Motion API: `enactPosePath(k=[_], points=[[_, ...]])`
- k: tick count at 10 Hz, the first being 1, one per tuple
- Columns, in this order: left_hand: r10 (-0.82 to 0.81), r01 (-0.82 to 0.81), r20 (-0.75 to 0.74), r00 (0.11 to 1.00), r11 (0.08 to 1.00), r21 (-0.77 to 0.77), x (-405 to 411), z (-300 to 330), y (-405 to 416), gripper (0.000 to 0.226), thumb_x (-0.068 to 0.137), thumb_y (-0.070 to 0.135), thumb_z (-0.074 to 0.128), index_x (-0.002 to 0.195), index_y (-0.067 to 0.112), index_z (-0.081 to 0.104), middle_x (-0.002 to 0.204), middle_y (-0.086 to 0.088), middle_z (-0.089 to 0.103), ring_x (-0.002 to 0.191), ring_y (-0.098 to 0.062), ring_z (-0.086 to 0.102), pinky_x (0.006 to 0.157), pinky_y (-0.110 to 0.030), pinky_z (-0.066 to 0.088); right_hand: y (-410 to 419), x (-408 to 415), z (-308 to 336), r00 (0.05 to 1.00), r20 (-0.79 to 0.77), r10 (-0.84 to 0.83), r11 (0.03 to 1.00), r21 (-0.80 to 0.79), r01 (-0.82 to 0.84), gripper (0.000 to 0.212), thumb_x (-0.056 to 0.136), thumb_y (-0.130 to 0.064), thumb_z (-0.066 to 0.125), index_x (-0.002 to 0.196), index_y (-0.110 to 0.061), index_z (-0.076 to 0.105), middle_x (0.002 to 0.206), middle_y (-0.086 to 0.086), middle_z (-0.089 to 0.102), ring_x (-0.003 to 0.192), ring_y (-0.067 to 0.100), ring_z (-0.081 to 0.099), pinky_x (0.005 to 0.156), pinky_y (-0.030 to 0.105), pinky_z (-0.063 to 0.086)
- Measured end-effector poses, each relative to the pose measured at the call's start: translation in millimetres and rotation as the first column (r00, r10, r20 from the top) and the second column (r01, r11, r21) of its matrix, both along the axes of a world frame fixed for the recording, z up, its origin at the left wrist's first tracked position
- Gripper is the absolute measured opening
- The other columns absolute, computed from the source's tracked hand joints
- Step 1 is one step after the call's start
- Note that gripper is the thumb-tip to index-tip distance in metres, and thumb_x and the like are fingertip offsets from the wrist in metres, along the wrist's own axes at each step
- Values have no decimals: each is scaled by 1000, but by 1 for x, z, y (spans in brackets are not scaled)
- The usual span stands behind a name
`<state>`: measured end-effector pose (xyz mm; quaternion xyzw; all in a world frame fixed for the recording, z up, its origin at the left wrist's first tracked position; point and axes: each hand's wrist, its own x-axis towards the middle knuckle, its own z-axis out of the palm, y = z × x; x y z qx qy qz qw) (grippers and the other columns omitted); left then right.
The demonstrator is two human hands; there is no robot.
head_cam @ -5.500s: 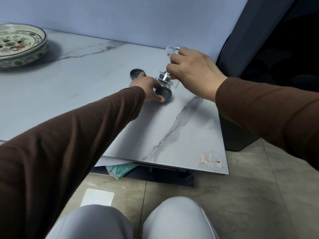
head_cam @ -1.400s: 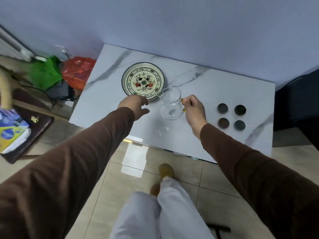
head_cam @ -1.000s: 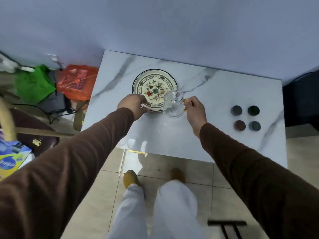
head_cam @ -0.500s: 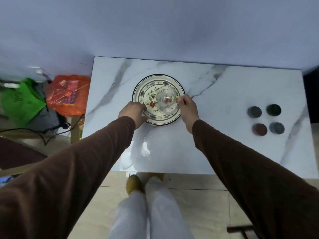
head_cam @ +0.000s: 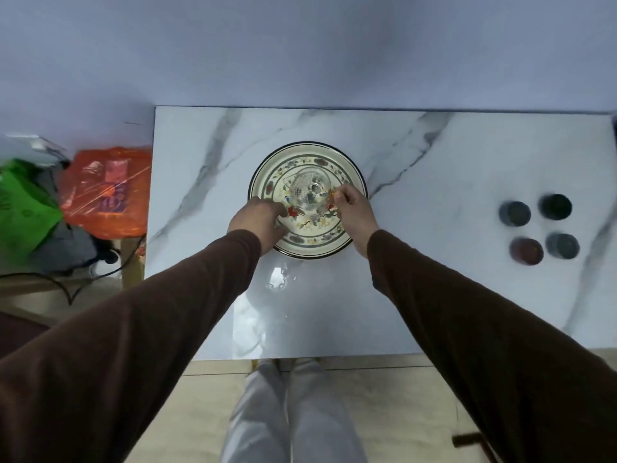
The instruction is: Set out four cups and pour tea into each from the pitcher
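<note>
Both hands are seen over the patterned plate (head_cam: 309, 243) at the middle of the marble table (head_cam: 434, 295): the right hand (head_cam: 355, 212) is closed on the handle of the glass pitcher (head_cam: 309, 192), which is held above the plate's centre, while the left hand (head_cam: 258, 222), loosely curled and holding nothing, is laid at the plate's 8 o'clock rim. Four dark cups (head_cam: 539, 233) are grouped at 3 o'clock, well apart from the pitcher. No writing can be read.

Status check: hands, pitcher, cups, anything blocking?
Right hand shut on pitcher handle, over the plate. Left hand on plate rim, grip unclear. Four cups grouped far right. Nothing blocking.
</note>
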<state>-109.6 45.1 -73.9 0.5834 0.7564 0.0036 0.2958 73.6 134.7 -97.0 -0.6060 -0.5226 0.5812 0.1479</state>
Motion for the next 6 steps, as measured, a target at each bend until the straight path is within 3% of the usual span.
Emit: enactPosePath(k=[1,2,3,4,6], points=[[-13,13,6,1000,1000,5,-1,-2,2,35,83,32,63,116,22,62,118,-5,65,116,-27,49,92,-38,45,-1,2,-2,999,33,24,1000,2,-24,22,103,-18,41,88,-6,52,95,18,63,75,15,47,71,30,38],[-25,25,-3,1000,1000,1,1,2,6,34,83,32,63,115,22,62,118,-6,65,116,-27,49,90,-37,44,2,1,1,996,76,45,998,34,-47,20,102,-18,42,97,-2,55,91,8,56,78,15,49,75,30,40],[-34,34,-15,999,999,6,5,10,8,34,83,32,63,115,20,62,117,-7,64,115,-29,50,89,-37,44,3,2,5,990,126,70,995,66,-78,21,99,-18,51,116,-8,55,117,6,54,100,19,55,92,32,46],[-36,35,-9,999,999,-29,10,24,4,35,83,32,63,117,20,61,120,-7,62,117,-28,49,91,-38,44,-4,13,19,963,224,147,989,3,-151,48,95,-18,59,139,-10,41,137,8,50,121,23,52,107,36,41],[-35,34,-9,999,999,-15,18,67,-21,42,82,35,64,121,22,59,126,-6,59,120,-27,49,97,-37,43,-36,47,67,721,516,461,824,52,-564,45,94,-25,58,136,-12,48,135,12,53,122,30,52,101,37,43]])
